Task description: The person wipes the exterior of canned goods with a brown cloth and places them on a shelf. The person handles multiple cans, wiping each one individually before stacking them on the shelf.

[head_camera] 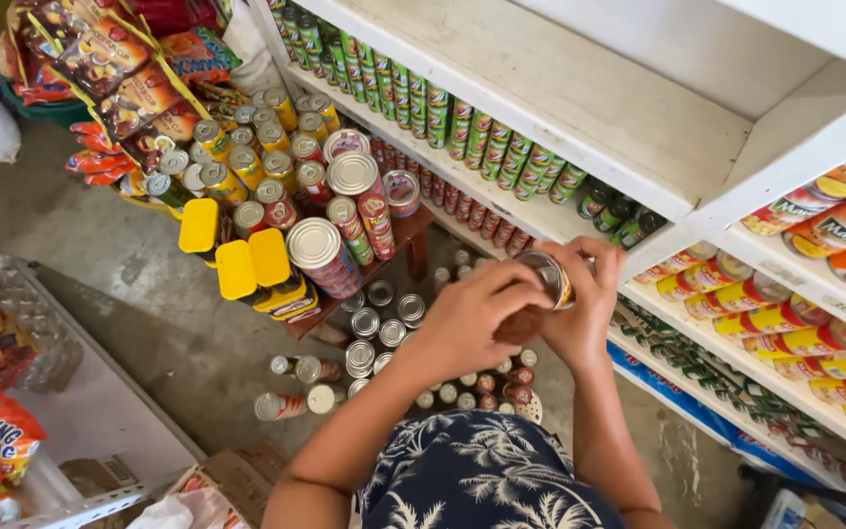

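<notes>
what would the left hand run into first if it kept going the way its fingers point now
The left hand points right, toward the small round metal can that both hands grip, so it already meets that. Just past it is the right hand, then probably the white shelf edge; depth is unclear.

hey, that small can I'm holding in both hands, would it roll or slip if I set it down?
The small can looks rigid metal with round sides, so on its side it would probably roll. Upright, like the floor cans, it likely stays put. Its smooth label may feel slippery.

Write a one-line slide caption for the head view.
Both hands, left hand and right hand, grip a small round metal can before white wooden shelves of stacked tins.
</notes>
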